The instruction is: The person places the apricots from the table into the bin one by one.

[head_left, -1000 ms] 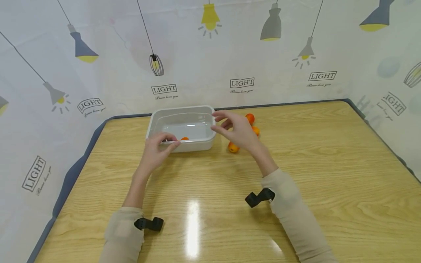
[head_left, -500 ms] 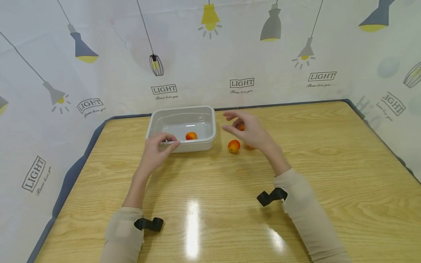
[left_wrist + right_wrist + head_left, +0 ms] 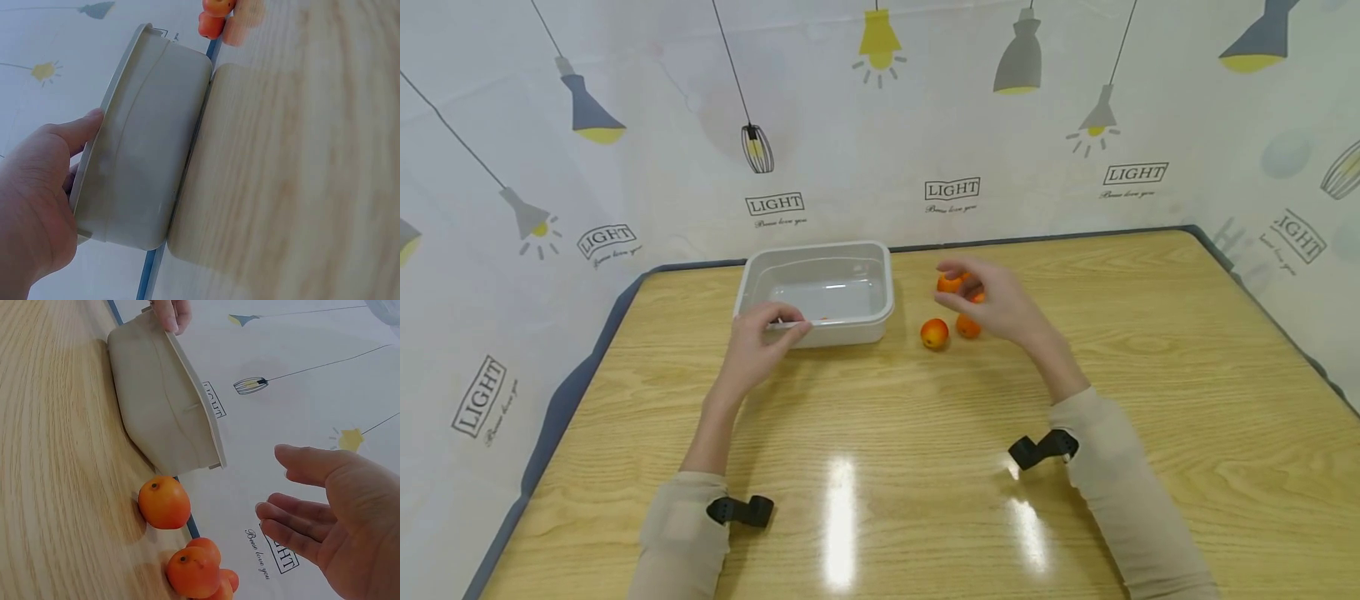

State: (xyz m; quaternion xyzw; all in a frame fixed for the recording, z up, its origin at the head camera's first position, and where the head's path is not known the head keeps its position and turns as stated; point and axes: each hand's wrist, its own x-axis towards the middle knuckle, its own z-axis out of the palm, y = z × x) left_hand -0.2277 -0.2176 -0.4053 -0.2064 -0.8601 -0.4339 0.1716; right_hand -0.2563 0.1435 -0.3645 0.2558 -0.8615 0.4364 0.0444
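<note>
Fruits, orange-red with yellow patches, smooth and rounded, cluster on a glossy, wood-grained table, just right of a pale-grey rectangular tub with rounded corners. Left hand pinches the tub's near rim; right hand, fingers loosely curved, grasps nothing above the fruits. Behind: pale backdrop printed with hanging lamps.
</note>
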